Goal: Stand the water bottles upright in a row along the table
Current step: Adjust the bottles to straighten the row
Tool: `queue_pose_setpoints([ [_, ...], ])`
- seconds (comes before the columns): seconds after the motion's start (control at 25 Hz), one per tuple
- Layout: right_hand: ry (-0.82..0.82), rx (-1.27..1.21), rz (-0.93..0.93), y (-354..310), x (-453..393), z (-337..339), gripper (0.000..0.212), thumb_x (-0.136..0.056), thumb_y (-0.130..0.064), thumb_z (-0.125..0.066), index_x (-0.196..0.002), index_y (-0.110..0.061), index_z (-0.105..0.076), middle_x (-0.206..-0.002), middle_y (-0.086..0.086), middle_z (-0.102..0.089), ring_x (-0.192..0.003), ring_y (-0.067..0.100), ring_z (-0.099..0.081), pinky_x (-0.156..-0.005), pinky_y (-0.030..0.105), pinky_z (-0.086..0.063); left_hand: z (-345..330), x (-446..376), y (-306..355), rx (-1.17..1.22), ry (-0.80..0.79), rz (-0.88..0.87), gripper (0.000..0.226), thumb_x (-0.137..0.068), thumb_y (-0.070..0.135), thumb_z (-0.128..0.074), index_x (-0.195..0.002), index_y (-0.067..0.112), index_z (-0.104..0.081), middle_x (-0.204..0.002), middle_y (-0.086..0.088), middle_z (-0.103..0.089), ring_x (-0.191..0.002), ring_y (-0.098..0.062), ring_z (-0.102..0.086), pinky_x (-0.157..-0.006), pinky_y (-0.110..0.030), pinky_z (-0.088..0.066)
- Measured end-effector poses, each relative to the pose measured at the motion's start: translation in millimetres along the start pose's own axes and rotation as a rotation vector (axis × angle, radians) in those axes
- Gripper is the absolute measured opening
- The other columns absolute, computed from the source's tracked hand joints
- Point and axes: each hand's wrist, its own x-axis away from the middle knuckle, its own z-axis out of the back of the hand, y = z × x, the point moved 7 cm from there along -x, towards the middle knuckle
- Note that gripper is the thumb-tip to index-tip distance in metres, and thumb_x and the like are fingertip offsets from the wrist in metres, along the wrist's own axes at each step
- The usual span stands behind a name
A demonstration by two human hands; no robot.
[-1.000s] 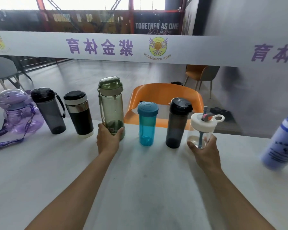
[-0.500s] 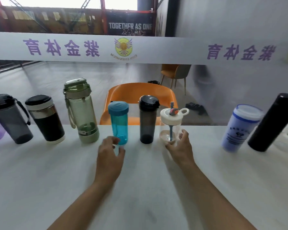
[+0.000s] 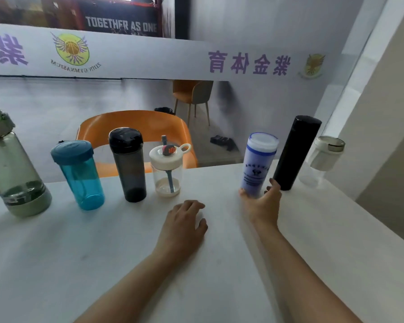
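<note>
Several bottles stand upright along the far side of the white table [image 3: 219, 264]: a green bottle [image 3: 12, 164] at the left edge, a blue one [image 3: 78, 174], a smoky dark one [image 3: 128, 164], and a short clear cup with a white lid and straw [image 3: 167, 170]. Further right stand a pale purple bottle with a white cap [image 3: 258, 164], a tall black flask [image 3: 295, 152] and a clear bottle [image 3: 322, 157] at the far right. My right hand [image 3: 262, 203] wraps the base of the purple bottle. My left hand [image 3: 183, 226] rests on the table, fingers loosely curled, holding nothing.
An orange chair [image 3: 135, 127] stands behind the table, its back rising behind the middle bottles. A glass partition with a white printed band runs along the table's far edge. A wall corner closes in on the right. Another chair stands further back.
My view swung right. My right hand left the clear straw cup and moved right onto the purple bottle. My left hand let go of the green bottle and moved right, past the blue one.
</note>
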Motion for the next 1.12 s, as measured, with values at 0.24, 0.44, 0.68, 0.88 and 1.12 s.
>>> queue_pose_setpoints([
  [0.24,-0.231,0.003,0.084,-8,-34,-32,0.059,-0.074,-0.035,-0.082,-0.121,-0.018,-0.05,-0.109,-0.001,-0.065,-0.1,0.024,-0.064,-0.076,0.029,-0.045,-8,-9,-6,-0.139,-0.001,-0.042,0.03,-0.09,0.03,-0.048,-0.117,0.026,-0.06,-0.127,0.009,-0.058,-0.117,-0.014,-0.05,-0.1,-0.026,-0.032],
  [0.44,-0.479,0.008,0.192,-39,3,-99,0.06,-0.073,-0.039,-0.081,-0.121,-0.022,-0.05,-0.112,-0.005,-0.065,-0.099,0.019,-0.061,-0.081,0.032,-0.048,0,-10,-14,-0.166,0.016,-0.039,0.029,-0.09,0.031,-0.048,-0.116,0.027,-0.06,-0.126,0.011,-0.057,-0.117,-0.012,-0.051,-0.1,-0.025,-0.034],
  [0.68,-0.545,-0.004,0.186,-45,8,-114,0.066,-0.073,-0.034,-0.083,-0.127,-0.021,-0.046,-0.12,-0.007,-0.06,-0.109,0.016,-0.059,-0.086,0.027,-0.044,-2,-9,-13,-0.222,0.003,-0.056,0.03,-0.088,0.031,-0.044,-0.115,0.027,-0.058,-0.124,0.01,-0.058,-0.113,-0.015,-0.052,-0.097,-0.026,-0.037],
  [0.88,-0.341,0.004,0.196,-14,-3,-50,0.045,-0.083,-0.021,-0.071,-0.124,-0.02,-0.051,-0.123,-0.004,-0.059,-0.114,0.015,-0.058,-0.094,0.031,-0.049,-17,-19,17,-0.189,-0.025,-0.101,0.035,-0.089,0.028,-0.05,-0.124,0.026,-0.058,-0.131,0.009,-0.055,-0.12,-0.017,-0.049,-0.101,-0.026,-0.035],
  [1.12,0.126,0.061,0.077,33,-46,56,0.061,-0.075,-0.029,-0.079,-0.123,-0.015,-0.045,-0.111,0.009,-0.051,-0.098,0.027,-0.053,-0.089,0.048,-0.049,-58,-44,66,-0.14,-0.102,-0.178,0.038,-0.091,0.029,-0.047,-0.127,0.027,-0.057,-0.141,0.006,-0.051,-0.131,-0.016,-0.043,-0.108,-0.027,-0.028],
])
